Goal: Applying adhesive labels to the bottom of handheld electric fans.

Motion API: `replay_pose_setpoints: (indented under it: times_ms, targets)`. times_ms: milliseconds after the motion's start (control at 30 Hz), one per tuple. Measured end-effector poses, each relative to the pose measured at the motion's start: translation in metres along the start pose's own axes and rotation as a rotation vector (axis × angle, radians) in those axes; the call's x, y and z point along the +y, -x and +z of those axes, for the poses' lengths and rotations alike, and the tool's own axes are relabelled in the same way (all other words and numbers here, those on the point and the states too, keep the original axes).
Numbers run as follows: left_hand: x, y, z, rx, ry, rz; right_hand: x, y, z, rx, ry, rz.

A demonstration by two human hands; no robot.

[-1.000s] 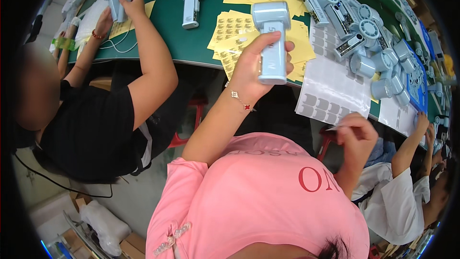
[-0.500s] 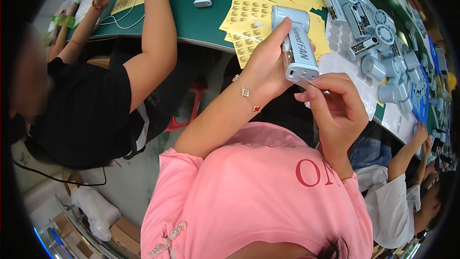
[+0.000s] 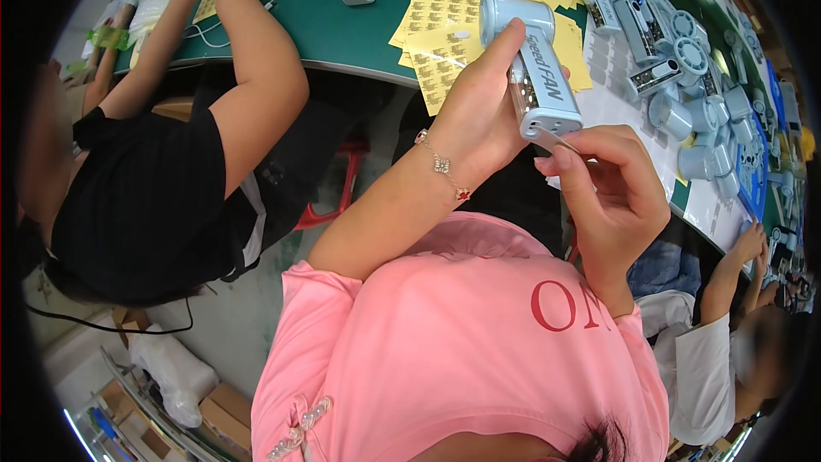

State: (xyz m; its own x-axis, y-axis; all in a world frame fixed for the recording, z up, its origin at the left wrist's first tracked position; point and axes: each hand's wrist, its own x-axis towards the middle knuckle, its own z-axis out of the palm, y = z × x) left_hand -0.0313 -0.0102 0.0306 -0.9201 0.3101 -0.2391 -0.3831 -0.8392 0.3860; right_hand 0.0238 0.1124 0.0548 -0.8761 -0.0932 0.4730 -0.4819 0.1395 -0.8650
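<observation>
Fan (image 3: 540, 70) clasped in left hand (image 3: 481, 109), pale blue, see-through side, dark lettering, thin film (image 3: 551, 139) pinched in right hand (image 3: 617, 188)

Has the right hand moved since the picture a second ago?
Yes: the right hand has moved left, closer to the yellow label sheets, and is now by the base of the light-blue fan in the left hand.

Grey floor (image 3: 244, 325), stool (image 3: 320, 219) (bright red).
</observation>
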Motion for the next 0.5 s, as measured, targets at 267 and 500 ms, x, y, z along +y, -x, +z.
replay_pose_setpoints:
  times_ms: [267,500]
  targets:
    - [-0.0003,0.0003,0.0000,-0.006,-0.014,0.007,0.0004,0.0011,-0.0001,0.000,0.010,-0.006]
    - [-0.0014,0.0012,-0.0007,-0.022,0.006,-0.009,-0.0001,0.0025,0.0003,0.005,0.018,-0.008]
